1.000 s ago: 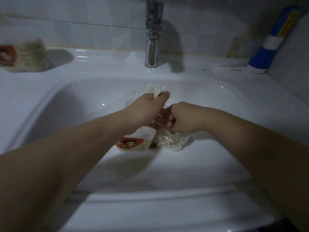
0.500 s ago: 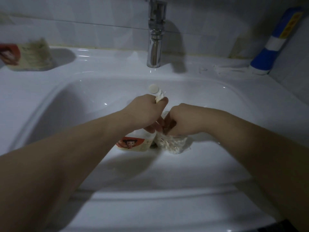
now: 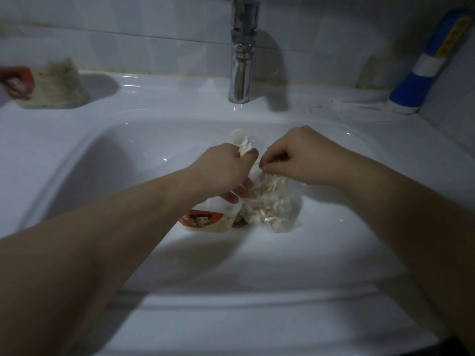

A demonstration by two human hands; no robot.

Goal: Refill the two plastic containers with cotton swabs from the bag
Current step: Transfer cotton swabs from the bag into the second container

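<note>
Since the earlier frame the right hand (image 3: 300,156) has risen from the bag (image 3: 272,209), and its fingers (image 3: 270,164) now pinch the bag's upper edge. The left hand (image 3: 223,170) has its fingers curled round a bundle of cotton swabs (image 3: 245,147), whose tips protrude above the fist. The bag, holding more swabs, rests in the sink (image 3: 102,155) basin, just beside a labelled container (image 3: 208,219) lying under the left hand. A second container (image 3: 48,86), blurred, stands on the counter (image 3: 38,129) at far left.
</note>
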